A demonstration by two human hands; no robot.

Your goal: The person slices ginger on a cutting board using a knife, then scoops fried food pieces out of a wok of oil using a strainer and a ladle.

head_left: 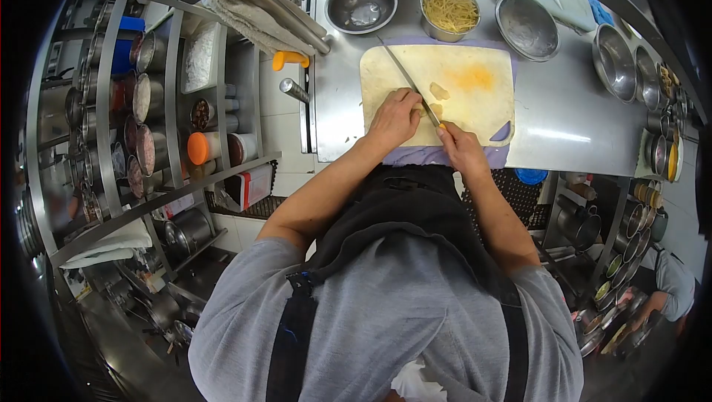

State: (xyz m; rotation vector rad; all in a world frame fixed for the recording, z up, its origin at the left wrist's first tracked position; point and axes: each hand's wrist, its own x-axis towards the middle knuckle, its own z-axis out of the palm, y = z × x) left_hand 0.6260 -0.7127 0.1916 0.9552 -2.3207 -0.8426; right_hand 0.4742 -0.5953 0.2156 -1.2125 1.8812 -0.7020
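My right hand (463,148) is closed around the orange-yellow handle of a kitchen knife (400,67), whose long blade slants up and left across the cream cutting board (486,105). Against the blade's left side, my left hand (397,116) presses with curled fingers on a pale, peeled piece of food (434,110), mostly hidden by the fingers and knife. Another pale, knobbly piece (439,91) lies just right of the blade. An orange stain marks the board's upper right. Underneath the board, a purple cloth or mat (415,155) shows at the edges.
Behind the board stand an empty steel bowl (361,6), a steel container of yellow strips (450,12) and another steel bowl (527,27). More bowls (615,62) line the right. A shelf rack (111,105) with tubs is left. A co-worker's arm (656,302) shows lower right.
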